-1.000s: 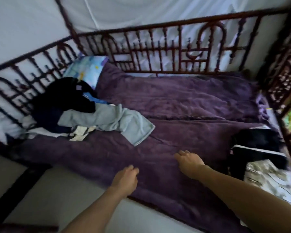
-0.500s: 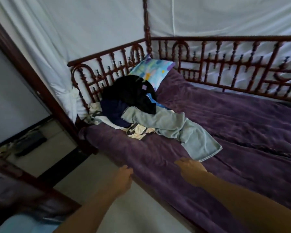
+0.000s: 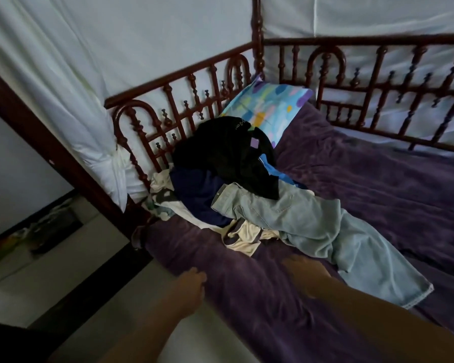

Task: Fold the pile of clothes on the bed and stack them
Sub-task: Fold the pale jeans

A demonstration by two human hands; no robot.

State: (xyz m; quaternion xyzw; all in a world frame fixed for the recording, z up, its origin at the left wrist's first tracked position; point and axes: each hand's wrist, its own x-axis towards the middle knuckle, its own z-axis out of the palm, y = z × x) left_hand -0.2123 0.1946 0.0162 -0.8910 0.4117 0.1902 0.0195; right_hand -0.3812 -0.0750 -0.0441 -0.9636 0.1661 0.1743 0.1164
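A pile of unfolded clothes lies at the head end of the bed: a black garment (image 3: 228, 153) on top, a dark blue one (image 3: 194, 189), cream pieces (image 3: 244, 235), and pale blue jeans (image 3: 325, 226) trailing toward me over the purple blanket (image 3: 378, 184). My left hand (image 3: 190, 290) hovers at the bed's near edge, fingers loosely curled, holding nothing. My right hand (image 3: 303, 273) is blurred, stretched over the blanket just short of the jeans and the cream pieces, with nothing in it.
A colourful patterned pillow (image 3: 270, 108) leans against the dark red wooden bed rail (image 3: 184, 106). White netting (image 3: 89, 74) hangs behind the rail. A dark bedpost (image 3: 50, 142) and tiled floor (image 3: 50, 271) are on the left.
My view has swung left and closer to the pile. Both hands have moved forward toward the clothes, the right one nearing the jeans.
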